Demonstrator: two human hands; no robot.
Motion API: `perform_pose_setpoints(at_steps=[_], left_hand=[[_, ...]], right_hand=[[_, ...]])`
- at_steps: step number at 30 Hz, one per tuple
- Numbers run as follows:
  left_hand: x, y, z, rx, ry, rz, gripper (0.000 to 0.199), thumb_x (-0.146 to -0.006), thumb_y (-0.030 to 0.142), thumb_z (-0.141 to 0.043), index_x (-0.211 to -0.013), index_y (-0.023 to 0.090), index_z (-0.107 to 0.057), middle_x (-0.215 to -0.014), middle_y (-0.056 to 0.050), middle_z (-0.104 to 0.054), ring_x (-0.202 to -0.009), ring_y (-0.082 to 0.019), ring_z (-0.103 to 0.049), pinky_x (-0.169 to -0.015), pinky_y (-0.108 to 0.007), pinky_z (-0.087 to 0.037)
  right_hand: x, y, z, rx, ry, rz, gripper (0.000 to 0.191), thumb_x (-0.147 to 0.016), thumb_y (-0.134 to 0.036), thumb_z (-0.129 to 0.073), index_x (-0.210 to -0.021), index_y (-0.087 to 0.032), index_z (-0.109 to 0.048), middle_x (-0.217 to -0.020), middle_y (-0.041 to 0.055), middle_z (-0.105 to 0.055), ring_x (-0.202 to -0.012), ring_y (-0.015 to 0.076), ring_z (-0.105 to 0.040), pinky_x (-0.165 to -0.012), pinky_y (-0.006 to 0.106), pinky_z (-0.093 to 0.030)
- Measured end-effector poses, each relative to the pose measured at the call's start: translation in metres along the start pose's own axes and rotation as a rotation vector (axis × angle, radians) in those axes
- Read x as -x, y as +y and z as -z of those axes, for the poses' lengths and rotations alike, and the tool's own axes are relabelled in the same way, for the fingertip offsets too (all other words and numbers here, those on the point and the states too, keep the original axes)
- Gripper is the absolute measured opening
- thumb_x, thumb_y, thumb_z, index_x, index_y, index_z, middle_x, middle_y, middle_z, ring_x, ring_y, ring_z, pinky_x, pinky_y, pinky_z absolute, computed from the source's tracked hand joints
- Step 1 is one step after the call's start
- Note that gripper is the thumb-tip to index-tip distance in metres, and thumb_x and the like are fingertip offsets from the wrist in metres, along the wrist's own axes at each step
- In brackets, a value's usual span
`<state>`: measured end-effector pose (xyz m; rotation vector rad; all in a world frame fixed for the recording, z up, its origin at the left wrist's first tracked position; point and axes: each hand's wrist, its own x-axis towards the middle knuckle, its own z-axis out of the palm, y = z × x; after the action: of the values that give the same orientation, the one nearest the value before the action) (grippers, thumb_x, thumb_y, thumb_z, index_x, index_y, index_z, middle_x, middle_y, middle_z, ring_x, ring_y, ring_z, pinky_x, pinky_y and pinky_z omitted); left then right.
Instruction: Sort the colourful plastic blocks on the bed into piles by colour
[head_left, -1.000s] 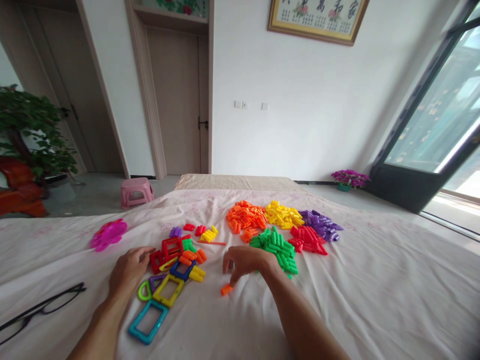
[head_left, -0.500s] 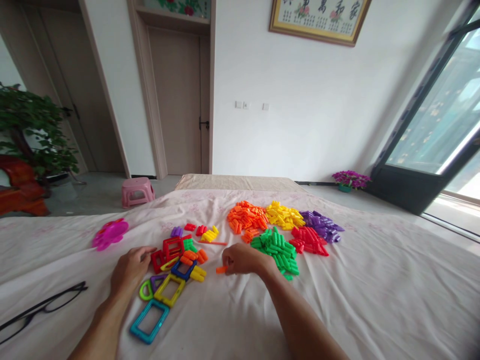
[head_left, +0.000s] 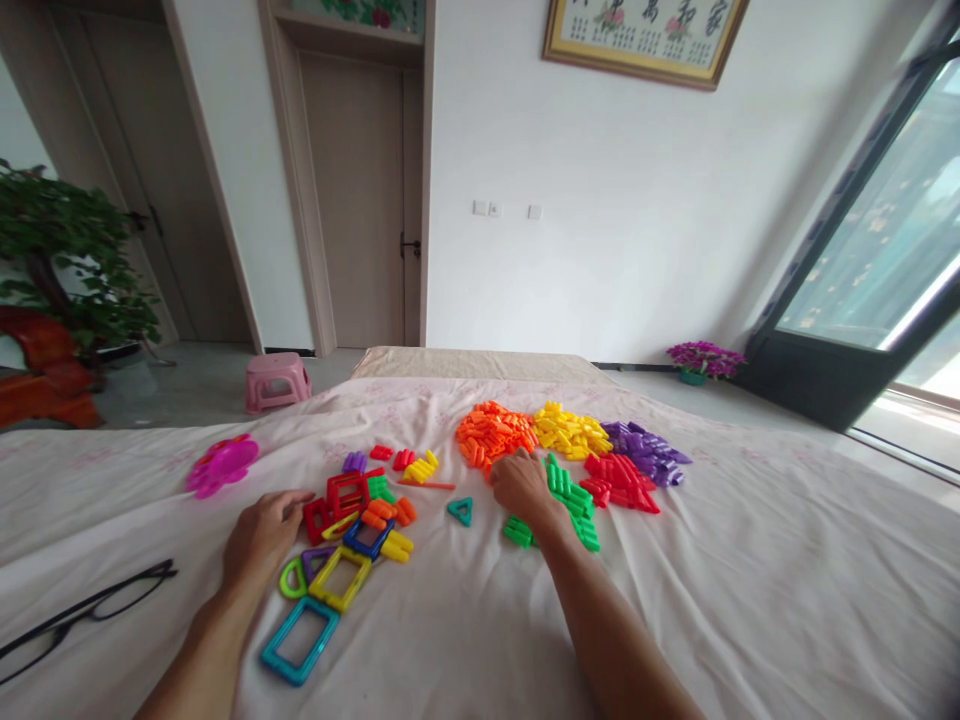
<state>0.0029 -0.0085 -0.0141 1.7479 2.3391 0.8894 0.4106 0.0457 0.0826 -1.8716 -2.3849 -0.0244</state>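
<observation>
Forward goes the right hand (head_left: 523, 488), reaching the near edge of the orange pile (head_left: 487, 432)!
What either grip holds, I can't tell; those orange pieces (head_left: 495, 418) look light, stiff, smooth, best pinched mid-barrel. Left hand (head_left: 261, 535) sits beside red frames (head_left: 317, 522).

Framed wall pic (head_left: 646, 40): big chars (head_left: 683, 13) 家, 和, 萬; high up, beyond R-hand fingers (head_left: 502, 480).
Small chars (head_left: 636, 41): under big ones, too tiny 2 read.

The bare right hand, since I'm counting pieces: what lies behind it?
Beyond the right hand lies a heap of small orange plastic pieces; whatever the hand covers is hidden.
</observation>
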Motion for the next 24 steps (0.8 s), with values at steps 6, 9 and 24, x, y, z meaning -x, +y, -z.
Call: perform_pose_setpoints(at_steps=[6, 9, 24], left_hand=[[0.001, 0.002, 0.001, -0.005, -0.004, 0.009, 0.038, -0.087, 0.032, -0.045, -0.108, 0.025, -0.076, -0.117, -0.005, -0.074, -0.106, -0.022, -0.068, -0.092, -0.029, -0.049], [0.001, 0.002, 0.000, -0.010, 0.000, -0.002, 0.038, -0.088, 0.032, -0.045, -0.109, 0.023, -0.075, -0.118, -0.006, -0.074, -0.108, -0.023, -0.067, -0.093, -0.030, -0.048], [0.000, -0.001, -0.002, -0.009, 0.014, -0.018, 0.038, -0.087, 0.032, -0.045, -0.107, 0.025, -0.076, -0.116, -0.005, -0.075, -0.108, -0.022, -0.068, -0.094, -0.029, -0.048]], right_hand=[[0.000, -0.004, -0.006, 0.047, 0.021, 0.040, 0.031, -0.084, -0.010, -0.053, -0.099, -0.019, -0.079, -0.101, 0.0126, -0.076, -0.110, 0.0291, -0.059, -0.101, 0.041, -0.029], [0.001, -0.013, -0.007, -0.023, 0.070, 0.054, 0.033, -0.086, -0.010, -0.052, -0.102, -0.021, -0.078, -0.103, 0.0110, -0.076, -0.112, 0.0272, -0.059, -0.099, 0.038, -0.032], [0.003, -0.099, -0.028, -0.266, -0.092, 0.370, 0.038, -0.082, -0.047, -0.076, -0.113, -0.026, -0.071, -0.112, 0.0072, -0.068, -0.105, 0.0233, -0.062, -0.086, 0.030, -0.043]])
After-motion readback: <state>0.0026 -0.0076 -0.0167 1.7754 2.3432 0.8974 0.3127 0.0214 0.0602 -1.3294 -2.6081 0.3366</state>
